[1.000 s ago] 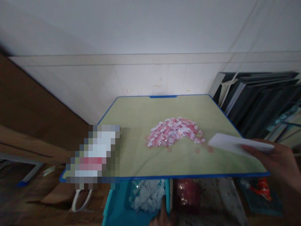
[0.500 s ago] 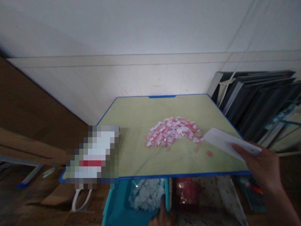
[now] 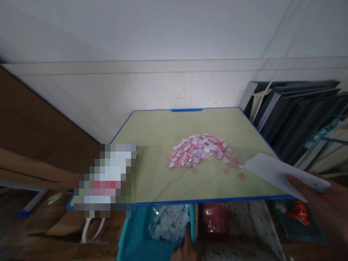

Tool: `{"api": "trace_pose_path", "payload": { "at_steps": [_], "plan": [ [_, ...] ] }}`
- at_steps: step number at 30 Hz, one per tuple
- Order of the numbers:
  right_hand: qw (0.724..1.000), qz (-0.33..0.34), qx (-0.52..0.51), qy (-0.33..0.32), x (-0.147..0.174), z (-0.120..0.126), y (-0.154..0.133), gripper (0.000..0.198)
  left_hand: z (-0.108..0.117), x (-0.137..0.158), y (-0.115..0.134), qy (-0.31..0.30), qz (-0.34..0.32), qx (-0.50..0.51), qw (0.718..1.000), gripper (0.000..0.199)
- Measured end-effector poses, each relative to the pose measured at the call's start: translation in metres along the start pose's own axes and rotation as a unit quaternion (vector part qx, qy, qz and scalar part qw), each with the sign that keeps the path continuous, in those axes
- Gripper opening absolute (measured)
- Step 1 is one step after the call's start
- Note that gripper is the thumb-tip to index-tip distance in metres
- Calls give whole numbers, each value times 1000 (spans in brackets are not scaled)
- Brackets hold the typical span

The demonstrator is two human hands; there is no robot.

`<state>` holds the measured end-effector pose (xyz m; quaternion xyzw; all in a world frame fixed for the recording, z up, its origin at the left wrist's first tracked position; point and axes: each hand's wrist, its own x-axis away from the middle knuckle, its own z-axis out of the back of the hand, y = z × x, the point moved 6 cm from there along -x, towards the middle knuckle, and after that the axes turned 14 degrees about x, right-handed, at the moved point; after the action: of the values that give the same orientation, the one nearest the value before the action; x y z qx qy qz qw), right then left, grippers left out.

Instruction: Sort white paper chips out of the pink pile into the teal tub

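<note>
My right hand (image 3: 312,199) is closed round the near end of a flat white plastic scraper (image 3: 274,174) with a small hole in it. The scraper's far edge reaches over the right side of the yellowish board (image 3: 157,130), close to a few stray pieces. On the board lies a curved heap of small pink and white square pieces (image 3: 194,150). Below its front edge is a teal bin (image 3: 129,235) holding many white pieces (image 3: 170,223). My left hand (image 3: 186,252) grips the bin's right side, index finger along the inner wall; its other fingers are mostly hidden.
A blurred-out white object (image 3: 111,174) lies at the board's left edge. Dark panels (image 3: 296,105) lean at the right, a brown box-like surface (image 3: 46,127) stands left, and a wall (image 3: 174,87) is behind. Under the board sits a red wrapped bundle (image 3: 216,221).
My right hand and the scraper have moved right and towards me, away from the heap. A few pieces at the heap's right end have shifted right. My left hand has hardly moved.
</note>
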<state>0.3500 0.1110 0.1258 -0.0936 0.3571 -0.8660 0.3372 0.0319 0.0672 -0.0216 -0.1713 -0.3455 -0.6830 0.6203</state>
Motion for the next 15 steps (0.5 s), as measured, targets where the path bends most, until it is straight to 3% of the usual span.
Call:
{"api": "trace_pose_path", "payload": {
  "at_steps": [5,9,12,15],
  "plan": [
    [999,35,7,-40,17,-8,4,30,-1,0,-2,7,-9,5,1000,58],
    [996,93,-15,-9,58,-24,-21,19,-1,-1,-2,2,-3,8,1000,56],
    [982,179,-53,-18,86,-38,-45,15,-4,-4,-4,-4,12,3,1000,53],
    [971,236,-42,-14,84,-42,-52,19,-7,-6,-6,-15,14,9,1000,50]
  ]
}}
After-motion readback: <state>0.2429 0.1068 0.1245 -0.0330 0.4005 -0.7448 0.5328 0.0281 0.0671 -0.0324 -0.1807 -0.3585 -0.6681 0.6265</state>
